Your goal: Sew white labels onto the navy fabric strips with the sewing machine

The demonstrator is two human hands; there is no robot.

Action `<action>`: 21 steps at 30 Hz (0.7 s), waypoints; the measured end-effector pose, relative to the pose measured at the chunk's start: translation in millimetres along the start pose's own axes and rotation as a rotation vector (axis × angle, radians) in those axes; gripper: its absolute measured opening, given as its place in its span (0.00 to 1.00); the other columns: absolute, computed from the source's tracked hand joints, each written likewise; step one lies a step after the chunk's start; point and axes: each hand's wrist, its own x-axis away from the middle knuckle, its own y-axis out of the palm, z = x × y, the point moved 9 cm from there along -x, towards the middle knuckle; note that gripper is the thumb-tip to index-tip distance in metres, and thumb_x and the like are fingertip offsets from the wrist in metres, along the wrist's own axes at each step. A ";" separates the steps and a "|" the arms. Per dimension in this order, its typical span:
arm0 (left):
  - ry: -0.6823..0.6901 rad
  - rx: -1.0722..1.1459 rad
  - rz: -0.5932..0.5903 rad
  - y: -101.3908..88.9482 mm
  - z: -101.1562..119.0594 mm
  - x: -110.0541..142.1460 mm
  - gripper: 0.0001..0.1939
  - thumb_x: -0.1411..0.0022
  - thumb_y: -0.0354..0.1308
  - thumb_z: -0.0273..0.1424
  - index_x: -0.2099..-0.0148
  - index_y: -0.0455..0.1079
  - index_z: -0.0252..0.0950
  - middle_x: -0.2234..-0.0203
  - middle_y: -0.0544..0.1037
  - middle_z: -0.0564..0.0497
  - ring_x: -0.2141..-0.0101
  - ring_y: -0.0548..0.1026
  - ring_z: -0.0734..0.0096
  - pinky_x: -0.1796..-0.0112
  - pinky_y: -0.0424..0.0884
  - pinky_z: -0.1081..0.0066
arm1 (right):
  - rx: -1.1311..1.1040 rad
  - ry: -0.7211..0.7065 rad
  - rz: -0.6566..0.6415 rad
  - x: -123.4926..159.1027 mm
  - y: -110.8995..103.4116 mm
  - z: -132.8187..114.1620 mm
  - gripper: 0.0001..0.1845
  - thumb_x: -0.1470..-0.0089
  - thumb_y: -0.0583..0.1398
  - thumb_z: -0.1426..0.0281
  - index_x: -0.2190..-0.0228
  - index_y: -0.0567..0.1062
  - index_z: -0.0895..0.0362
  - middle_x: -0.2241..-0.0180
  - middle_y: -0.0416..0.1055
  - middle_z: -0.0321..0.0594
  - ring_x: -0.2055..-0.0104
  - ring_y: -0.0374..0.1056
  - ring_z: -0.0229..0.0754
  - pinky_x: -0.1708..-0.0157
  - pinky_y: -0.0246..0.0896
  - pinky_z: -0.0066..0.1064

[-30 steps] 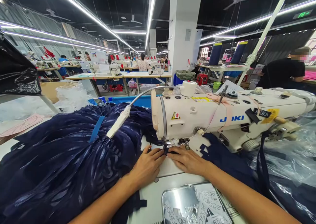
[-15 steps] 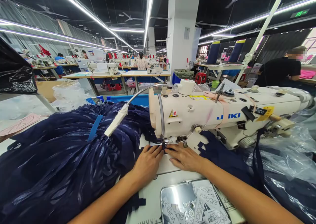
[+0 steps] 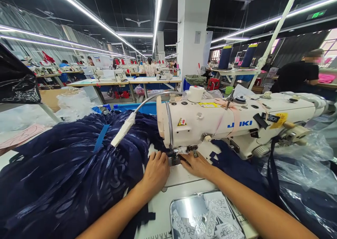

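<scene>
- From the lower left to the middle spreads a big pile of navy cloth (image 3: 65,182), soft and loosely folded, with shiny wavy bands; a flat blue strip (image 3: 101,137) lies on it.
- Near the centre, the left hand (image 3: 157,168) has its fingers curled beside the needle area; whether they pinch something, I cannot tell.
- Between the two hands, which are apart, a small dark piece (image 3: 171,154) sits at the metal foot, its shape mostly hidden. I judge that the step is placing or stitching it; the next move calls for steady, flat guiding, with fingertips clear of the needle.
- Just right of centre, the right hand (image 3: 197,166) reaches forward beside the foot; its fingertips are partly covered, so I cannot tell its grip.
- At the lower centre lies a smooth, shiny tin (image 3: 185,205) with printed labels (image 3: 226,230).
- Right of centre, the cream sewing machine (image 3: 216,117) is hard and rounded.
- At the right, clear plastic (image 3: 302,161) is crinkled over navy fabric.
</scene>
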 end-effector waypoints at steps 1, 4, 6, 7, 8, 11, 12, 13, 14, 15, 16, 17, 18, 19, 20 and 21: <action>-0.032 -0.026 -0.005 -1.7 -0.8 0.7 0.11 0.43 0.48 0.23 0.62 0.71 0.28 0.69 0.72 0.42 0.64 0.68 0.57 0.60 0.63 0.58 | 0.036 0.009 -0.004 -0.6 0.3 -0.4 0.16 0.46 0.53 0.67 0.57 0.69 0.61 0.63 0.71 0.50 0.61 0.67 0.48 0.63 0.63 0.39; -0.111 -0.046 -0.003 -4.1 -6.1 1.4 0.12 0.43 0.48 0.23 0.59 0.70 0.28 0.70 0.72 0.42 0.65 0.68 0.56 0.60 0.61 0.54 | 0.123 -0.021 -0.026 -0.6 -4.5 -9.1 0.18 0.48 0.55 0.64 0.59 0.70 0.63 0.64 0.71 0.52 0.59 0.66 0.52 0.61 0.61 0.42; -0.134 -0.019 0.020 -4.6 -11.1 -1.1 0.13 0.44 0.49 0.24 0.56 0.69 0.31 0.65 0.72 0.41 0.60 0.67 0.54 0.55 0.58 0.51 | 0.153 -0.050 -0.059 2.2 -9.9 -16.3 0.18 0.49 0.57 0.63 0.61 0.71 0.64 0.65 0.71 0.53 0.59 0.66 0.53 0.59 0.59 0.43; -0.130 0.000 0.029 -4.2 -13.2 -3.3 0.14 0.45 0.50 0.24 0.56 0.69 0.33 0.63 0.72 0.42 0.58 0.66 0.53 0.53 0.55 0.49 | 0.158 -0.066 -0.075 4.3 -12.7 -19.4 0.17 0.50 0.58 0.63 0.63 0.72 0.64 0.65 0.71 0.53 0.59 0.66 0.52 0.59 0.59 0.43; -0.119 0.020 0.030 -3.2 -14.7 -5.9 0.13 0.45 0.51 0.25 0.56 0.69 0.35 0.61 0.72 0.43 0.56 0.65 0.53 0.51 0.52 0.48 | 0.158 -0.088 -0.087 6.9 -15.3 -22.4 0.15 0.51 0.58 0.65 0.65 0.72 0.64 0.64 0.71 0.52 0.59 0.66 0.52 0.58 0.59 0.42; -0.077 0.060 -0.009 1.9 -17.0 -13.1 0.12 0.46 0.52 0.25 0.58 0.70 0.39 0.61 0.72 0.45 0.55 0.64 0.54 0.50 0.51 0.47 | 0.149 -0.177 -0.090 14.4 -20.1 -28.9 0.10 0.54 0.58 0.72 0.67 0.72 0.63 0.63 0.70 0.50 0.59 0.65 0.49 0.57 0.59 0.39; -0.072 0.066 -0.025 3.4 -17.5 -14.6 0.12 0.46 0.52 0.25 0.59 0.70 0.39 0.61 0.73 0.46 0.55 0.65 0.54 0.51 0.52 0.48 | 0.148 -0.207 -0.083 16.4 -20.1 -29.8 0.10 0.55 0.58 0.75 0.66 0.72 0.63 0.64 0.70 0.50 0.59 0.65 0.48 0.57 0.59 0.38; -0.073 0.071 -0.037 4.3 -18.0 -15.6 0.12 0.46 0.52 0.25 0.59 0.70 0.39 0.62 0.72 0.45 0.55 0.65 0.54 0.51 0.53 0.49 | 0.149 -0.234 -0.075 17.8 -19.4 -30.2 0.10 0.55 0.57 0.77 0.66 0.72 0.63 0.64 0.69 0.49 0.60 0.65 0.47 0.57 0.60 0.37; -0.077 0.074 -0.046 4.9 -18.5 -16.0 0.12 0.45 0.51 0.25 0.59 0.70 0.38 0.61 0.72 0.45 0.55 0.65 0.54 0.52 0.54 0.49 | 0.152 -0.255 -0.066 18.7 -18.4 -30.1 0.10 0.55 0.56 0.80 0.67 0.72 0.63 0.64 0.69 0.48 0.61 0.65 0.45 0.58 0.60 0.35; -0.081 0.076 -0.055 5.4 -18.7 -16.1 0.11 0.45 0.51 0.25 0.59 0.70 0.38 0.61 0.72 0.45 0.56 0.65 0.54 0.53 0.55 0.50 | 0.156 -0.271 -0.057 19.1 -17.3 -29.9 0.10 0.54 0.55 0.82 0.68 0.72 0.63 0.65 0.69 0.48 0.63 0.65 0.44 0.60 0.61 0.34; -0.084 0.078 -0.062 6.0 -18.8 -15.9 0.11 0.45 0.51 0.25 0.59 0.70 0.37 0.61 0.72 0.45 0.56 0.65 0.53 0.54 0.56 0.50 | 0.159 -0.283 -0.051 19.2 -16.0 -29.9 0.10 0.54 0.54 0.83 0.69 0.72 0.63 0.65 0.69 0.47 0.64 0.65 0.43 0.61 0.62 0.33; -0.086 0.079 -0.067 6.4 -18.8 -15.6 0.11 0.45 0.51 0.25 0.59 0.70 0.37 0.61 0.72 0.45 0.56 0.65 0.53 0.55 0.57 0.51 | 0.160 -0.292 -0.053 19.0 -14.6 -30.2 0.10 0.53 0.54 0.84 0.70 0.71 0.63 0.66 0.69 0.47 0.65 0.65 0.43 0.63 0.62 0.33; -0.086 0.081 -0.068 6.7 -18.8 -15.3 0.11 0.45 0.50 0.25 0.59 0.70 0.37 0.61 0.72 0.44 0.57 0.66 0.53 0.55 0.57 0.51 | 0.158 -0.297 -0.058 18.8 -13.4 -30.7 0.10 0.53 0.54 0.84 0.71 0.71 0.62 0.67 0.69 0.46 0.66 0.65 0.43 0.65 0.63 0.32; -0.083 0.082 -0.066 6.8 -18.8 -15.2 0.12 0.45 0.50 0.25 0.59 0.70 0.37 0.61 0.72 0.44 0.57 0.66 0.53 0.56 0.57 0.52 | 0.154 -0.300 -0.064 18.6 -12.6 -31.6 0.09 0.53 0.54 0.85 0.72 0.71 0.62 0.67 0.68 0.46 0.66 0.65 0.43 0.67 0.63 0.32; -0.080 0.084 -0.062 6.8 -18.8 -15.2 0.12 0.45 0.50 0.25 0.59 0.70 0.37 0.61 0.72 0.44 0.57 0.66 0.54 0.56 0.57 0.52 | 0.149 -0.300 -0.070 18.4 -12.0 -32.7 0.09 0.53 0.54 0.84 0.72 0.71 0.62 0.68 0.68 0.46 0.66 0.65 0.43 0.68 0.63 0.32; -0.076 0.086 -0.057 6.7 -18.7 -15.3 0.12 0.45 0.50 0.25 0.58 0.69 0.37 0.61 0.72 0.44 0.57 0.65 0.54 0.56 0.57 0.53 | 0.144 -0.297 -0.073 18.3 -11.9 -33.7 0.09 0.52 0.54 0.84 0.72 0.70 0.62 0.68 0.68 0.46 0.66 0.65 0.43 0.68 0.63 0.32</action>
